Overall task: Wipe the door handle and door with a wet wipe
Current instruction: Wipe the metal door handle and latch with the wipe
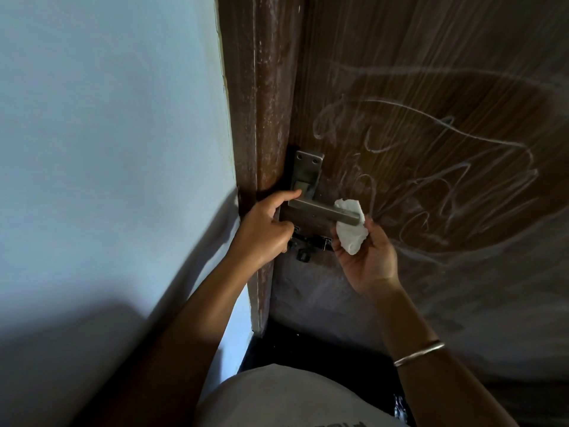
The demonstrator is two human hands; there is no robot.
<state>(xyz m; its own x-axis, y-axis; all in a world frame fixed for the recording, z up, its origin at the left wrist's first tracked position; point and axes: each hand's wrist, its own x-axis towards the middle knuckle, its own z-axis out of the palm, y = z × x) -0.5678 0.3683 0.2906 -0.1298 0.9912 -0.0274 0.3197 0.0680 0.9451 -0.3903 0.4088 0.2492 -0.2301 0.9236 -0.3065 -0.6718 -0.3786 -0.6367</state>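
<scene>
A brown wooden door [431,72] covered in white chalk scribbles fills the right side. Its metal lever handle [320,209] on a steel backplate [306,171] sits at the door's left edge. My right hand [366,257] holds a crumpled white wet wipe [351,232] wrapped against the free end of the lever. My left hand [264,229] rests at the lever's base, forefinger stretched along the top of the handle near the backplate, other fingers curled.
A dark brown door frame [261,103] runs beside a pale blue wall [107,134] on the left. A black sliding bolt [308,245] sits just below the handle. A metal bangle [418,352] circles my right wrist. My light shirt [277,399] shows at the bottom.
</scene>
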